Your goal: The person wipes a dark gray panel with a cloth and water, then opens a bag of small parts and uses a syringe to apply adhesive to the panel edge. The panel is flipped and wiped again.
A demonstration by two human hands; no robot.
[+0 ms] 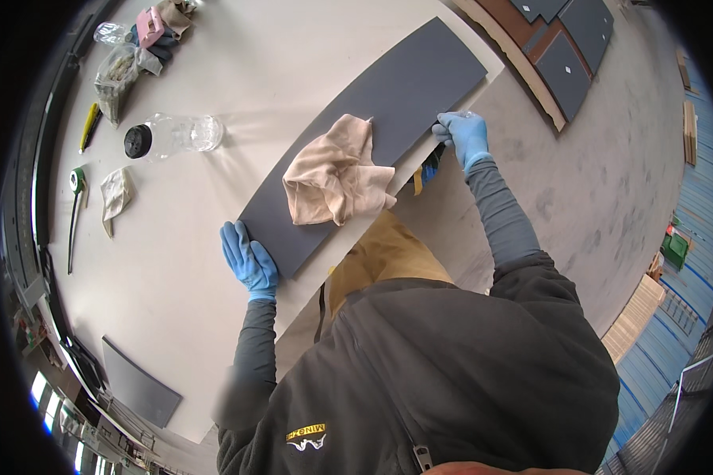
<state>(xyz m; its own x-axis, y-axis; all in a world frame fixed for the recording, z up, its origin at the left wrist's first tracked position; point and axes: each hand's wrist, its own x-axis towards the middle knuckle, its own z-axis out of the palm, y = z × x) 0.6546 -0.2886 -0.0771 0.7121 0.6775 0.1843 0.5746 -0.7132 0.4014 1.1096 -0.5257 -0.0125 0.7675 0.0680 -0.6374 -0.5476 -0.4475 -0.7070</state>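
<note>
A long dark grey panel (388,87) with a curved far edge lies on the white table in front of me. My left hand (249,261), in a blue glove, rests at the panel's left end with its fingers stretched out. On the panel sits a crumpled beige cloth (337,174), draping over the near edge. My right hand (463,134), gloved in blue too, is at the table's near edge beside the panel. Its fingers are pinched together, and what is between them is too small to name. Just below it hangs something dark with blue and yellow parts (428,170).
On the table (182,269) lie a clear bottle (174,134) with a black cap, a yellow cutter (90,127), a green tape measure (77,180), a small cloth (116,198), bagged items (117,75) and another grey panel (139,384). More dark panels (564,67) lie at far right.
</note>
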